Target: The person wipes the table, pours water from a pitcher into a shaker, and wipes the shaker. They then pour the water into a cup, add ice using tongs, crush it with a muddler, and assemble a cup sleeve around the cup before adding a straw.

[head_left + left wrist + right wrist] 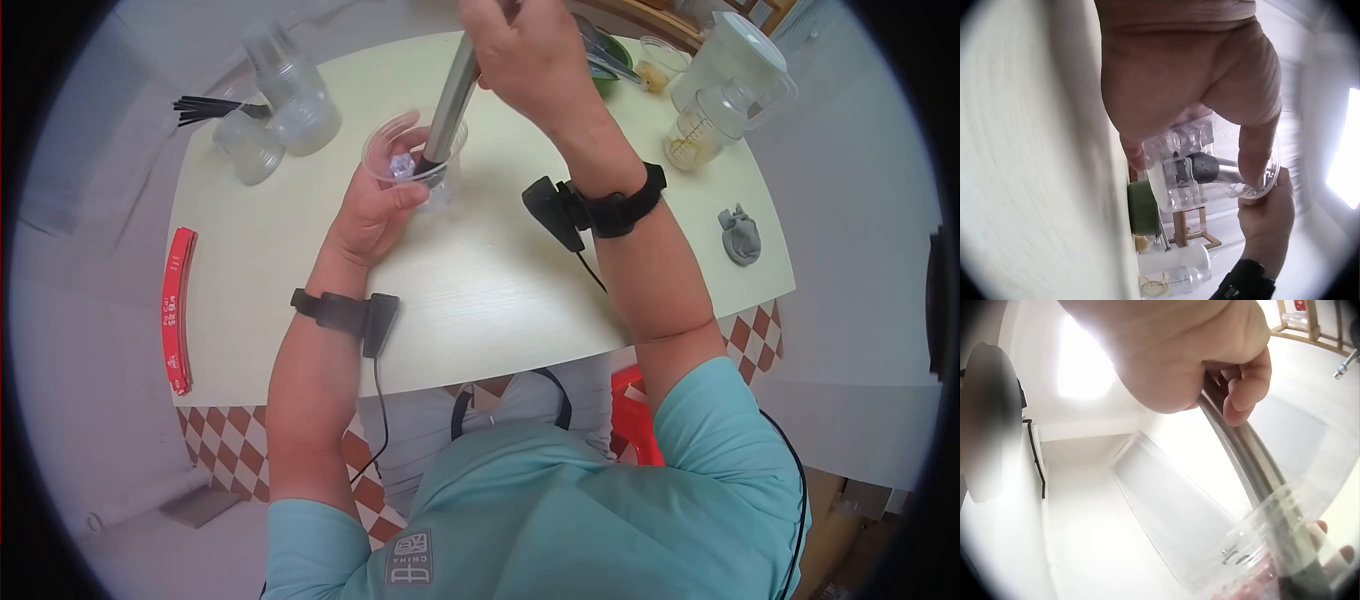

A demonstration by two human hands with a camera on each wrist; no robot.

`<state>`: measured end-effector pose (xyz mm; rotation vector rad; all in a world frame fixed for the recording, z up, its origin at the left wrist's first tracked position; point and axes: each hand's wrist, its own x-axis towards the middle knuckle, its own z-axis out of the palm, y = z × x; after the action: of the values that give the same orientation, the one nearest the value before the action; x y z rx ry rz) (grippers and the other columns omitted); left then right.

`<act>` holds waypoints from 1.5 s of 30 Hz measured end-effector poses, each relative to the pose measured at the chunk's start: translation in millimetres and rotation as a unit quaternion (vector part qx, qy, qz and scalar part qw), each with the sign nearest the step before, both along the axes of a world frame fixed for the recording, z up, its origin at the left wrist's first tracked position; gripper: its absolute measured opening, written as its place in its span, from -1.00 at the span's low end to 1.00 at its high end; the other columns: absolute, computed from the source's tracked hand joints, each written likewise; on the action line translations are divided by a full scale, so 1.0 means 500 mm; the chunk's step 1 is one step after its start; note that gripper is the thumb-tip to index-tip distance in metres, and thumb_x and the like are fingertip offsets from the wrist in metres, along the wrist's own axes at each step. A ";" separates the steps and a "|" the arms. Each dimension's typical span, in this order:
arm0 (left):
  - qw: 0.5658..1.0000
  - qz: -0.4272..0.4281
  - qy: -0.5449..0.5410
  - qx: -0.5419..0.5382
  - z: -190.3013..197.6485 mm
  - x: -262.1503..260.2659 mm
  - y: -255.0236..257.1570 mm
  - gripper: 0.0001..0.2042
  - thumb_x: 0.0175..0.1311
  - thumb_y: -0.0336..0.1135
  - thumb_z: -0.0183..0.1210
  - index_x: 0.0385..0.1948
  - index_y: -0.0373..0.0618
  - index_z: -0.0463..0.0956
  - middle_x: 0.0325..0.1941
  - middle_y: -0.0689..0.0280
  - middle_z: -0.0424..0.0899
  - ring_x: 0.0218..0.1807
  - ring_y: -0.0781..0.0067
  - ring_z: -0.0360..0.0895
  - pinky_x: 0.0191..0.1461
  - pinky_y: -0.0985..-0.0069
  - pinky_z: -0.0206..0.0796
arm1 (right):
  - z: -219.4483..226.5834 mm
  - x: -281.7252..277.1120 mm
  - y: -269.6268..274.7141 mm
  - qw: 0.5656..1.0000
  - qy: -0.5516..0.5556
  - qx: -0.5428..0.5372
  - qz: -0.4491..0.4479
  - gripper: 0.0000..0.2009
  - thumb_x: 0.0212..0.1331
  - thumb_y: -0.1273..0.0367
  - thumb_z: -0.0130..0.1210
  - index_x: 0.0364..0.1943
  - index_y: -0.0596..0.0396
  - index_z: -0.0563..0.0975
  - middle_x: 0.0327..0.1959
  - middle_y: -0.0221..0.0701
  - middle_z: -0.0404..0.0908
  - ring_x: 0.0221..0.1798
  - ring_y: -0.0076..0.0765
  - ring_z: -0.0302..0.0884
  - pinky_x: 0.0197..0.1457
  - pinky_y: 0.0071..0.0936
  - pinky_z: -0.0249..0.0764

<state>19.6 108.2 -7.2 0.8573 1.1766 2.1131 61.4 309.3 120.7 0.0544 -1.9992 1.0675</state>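
In the head view, my left hand holds a clear plastic cup over the table, fingers on one side and thumb on the other. Ice cubes lie inside the cup, seen through its wall in the left wrist view. My right hand grips the upper part of a steel muddler, above the cup. The muddler slants down into the cup, and its dark ridged end is among the ice. In the right wrist view, curled fingers wrap the steel shaft.
Clear plastic cups stand at the table's back left, beside black straws. A red printed strip lies along the left edge. At the right are a pitcher, a marked bottle, a green bowl and a grey cloth.
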 end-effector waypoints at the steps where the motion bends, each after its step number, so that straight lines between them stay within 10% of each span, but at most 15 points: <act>1: 1.000 0.005 -0.013 0.014 -0.001 -0.002 -0.001 -0.08 -0.04 -0.42 0.51 0.43 -0.10 0.16 0.33 0.23 0.42 0.35 0.21 0.40 0.45 0.28 0.18 | 0.004 0.003 0.000 1.000 0.001 0.000 -0.002 -0.68 0.31 0.25 0.09 -0.23 0.31 0.37 -0.46 0.01 0.55 -0.46 0.04 0.56 -0.32 -0.14 0.49; 4: 1.000 0.006 -0.020 0.022 0.000 -0.006 -0.001 -0.06 -0.06 -0.43 0.51 0.44 -0.09 0.14 0.34 0.21 0.39 0.37 0.18 0.38 0.47 0.28 0.15 | 0.016 0.013 -0.005 0.995 0.019 -0.097 -0.016 -0.68 0.30 0.26 0.08 -0.26 0.34 0.40 -0.46 0.01 0.55 -0.41 0.01 0.58 -0.28 -0.15 0.50; 13: 1.000 -0.009 0.002 -0.011 0.000 0.002 0.008 -0.06 -0.12 -0.43 0.52 0.41 -0.09 0.17 0.31 0.21 0.40 0.30 0.23 0.39 0.42 0.30 0.20 | -0.001 0.003 -0.012 0.987 0.063 0.135 0.065 -0.69 0.28 0.30 0.13 -0.18 0.30 0.35 -0.49 0.00 0.51 -0.44 0.16 0.52 -0.34 -0.03 0.42; 23: 0.999 0.010 0.015 -0.033 0.003 -0.001 0.004 -0.08 -0.17 -0.36 0.58 0.35 -0.08 0.24 0.30 0.28 0.41 0.29 0.27 0.41 0.42 0.27 0.21 | 0.009 0.041 -0.049 0.966 0.007 0.095 0.239 -0.63 0.35 0.23 0.13 -0.05 0.21 0.27 -0.49 0.01 0.54 -0.45 0.19 0.58 -0.38 -0.08 0.48; 39: 1.000 0.015 0.024 -0.013 0.006 0.004 0.010 -0.04 -0.19 -0.39 0.56 0.38 -0.11 0.20 0.34 0.25 0.39 0.33 0.23 0.40 0.45 0.26 0.20 | 0.008 0.025 -0.018 0.990 -0.060 0.060 0.114 -0.65 0.33 0.23 0.13 -0.16 0.24 0.30 -0.53 0.00 0.51 -0.43 0.22 0.54 -0.35 -0.09 0.46; 45: 0.999 -0.006 -0.023 -0.028 0.009 0.007 0.002 -0.05 -0.18 -0.41 0.55 0.39 -0.08 0.20 0.33 0.26 0.41 0.35 0.24 0.37 0.44 0.26 0.21 | 0.031 0.061 -0.027 0.970 -0.013 0.041 0.240 -0.66 0.32 0.24 0.16 -0.15 0.23 0.33 -0.46 -0.06 0.51 -0.43 -0.02 0.55 -0.34 -0.18 0.45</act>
<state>23.0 109.1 -2.6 0.7842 1.1981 2.0703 92.1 295.9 136.3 0.5965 -2.1074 1.2833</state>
